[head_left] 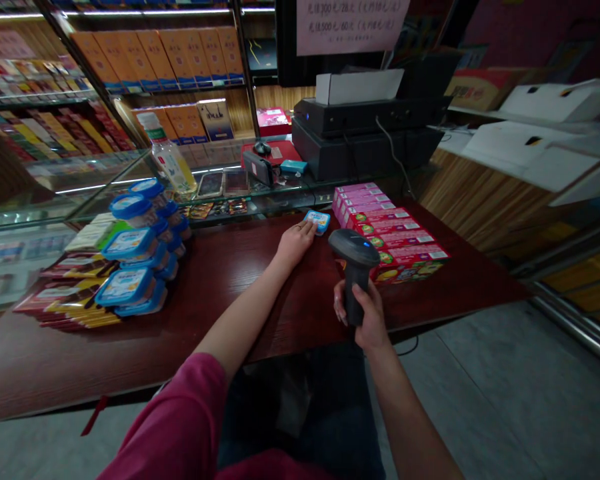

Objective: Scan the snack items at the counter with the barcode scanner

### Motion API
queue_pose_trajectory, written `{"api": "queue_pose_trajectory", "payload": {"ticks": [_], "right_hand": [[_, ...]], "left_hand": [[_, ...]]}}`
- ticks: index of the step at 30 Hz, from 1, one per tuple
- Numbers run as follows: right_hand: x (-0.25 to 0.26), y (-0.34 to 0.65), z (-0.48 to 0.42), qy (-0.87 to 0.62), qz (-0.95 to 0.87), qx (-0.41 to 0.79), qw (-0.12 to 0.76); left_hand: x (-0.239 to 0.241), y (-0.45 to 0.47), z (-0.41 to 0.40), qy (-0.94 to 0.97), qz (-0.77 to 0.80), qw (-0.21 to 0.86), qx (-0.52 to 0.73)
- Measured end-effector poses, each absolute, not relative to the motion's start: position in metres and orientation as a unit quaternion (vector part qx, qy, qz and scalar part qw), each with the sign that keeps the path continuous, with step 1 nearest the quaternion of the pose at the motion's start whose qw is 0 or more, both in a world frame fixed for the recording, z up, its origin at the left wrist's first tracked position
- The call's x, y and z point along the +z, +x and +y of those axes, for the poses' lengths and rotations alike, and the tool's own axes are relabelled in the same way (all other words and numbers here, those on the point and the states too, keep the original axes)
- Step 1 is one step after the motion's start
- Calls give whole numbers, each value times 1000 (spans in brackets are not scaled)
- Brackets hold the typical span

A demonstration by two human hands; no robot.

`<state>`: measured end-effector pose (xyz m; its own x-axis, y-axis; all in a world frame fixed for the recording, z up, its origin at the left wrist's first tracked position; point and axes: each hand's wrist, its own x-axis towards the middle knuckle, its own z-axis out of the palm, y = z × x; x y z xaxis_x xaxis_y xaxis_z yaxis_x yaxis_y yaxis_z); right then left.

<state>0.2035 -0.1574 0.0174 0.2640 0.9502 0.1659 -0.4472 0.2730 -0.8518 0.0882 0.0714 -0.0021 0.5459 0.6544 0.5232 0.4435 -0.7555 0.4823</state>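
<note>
A small tub with a blue-rimmed lid [318, 221] lies on the dark red tabletop, just left of the pink boxes. My left hand [300, 237] reaches forward to it, fingers close together over its near left side; the thumb is hidden. In my right hand [367, 310] is a black handheld barcode scanner [354, 257], gripped upright by its handle, its head above the table and a blue light lit on top. Several pink and red printed boxes [397, 233] stand in a row behind the scanner and to its right.
On the left stand stacked blue-lidded tubs [127, 243], with yellow and red packets [75, 293] beside them. Behind are a clear bottle [170, 157], a phone [211, 185] and black counter equipment [365, 143]. White boxes [515, 150] sit at right. The table's front edge is near my legs.
</note>
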Motion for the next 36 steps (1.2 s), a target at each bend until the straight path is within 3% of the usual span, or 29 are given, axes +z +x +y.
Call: {"api": "queue_pose_trajectory", "payload": {"ticks": [15,30,36], "right_hand": [[18,205,-157,-330,-320,521,719],[17,204,-156,-393,-362,480,696],[18,207,-155,-399,-376,494,675]], "left_hand": [[-16,187,98,828,402,115,374],[0,159,92,867,367,128,313],[6,102,46,884,360,41,297]]}}
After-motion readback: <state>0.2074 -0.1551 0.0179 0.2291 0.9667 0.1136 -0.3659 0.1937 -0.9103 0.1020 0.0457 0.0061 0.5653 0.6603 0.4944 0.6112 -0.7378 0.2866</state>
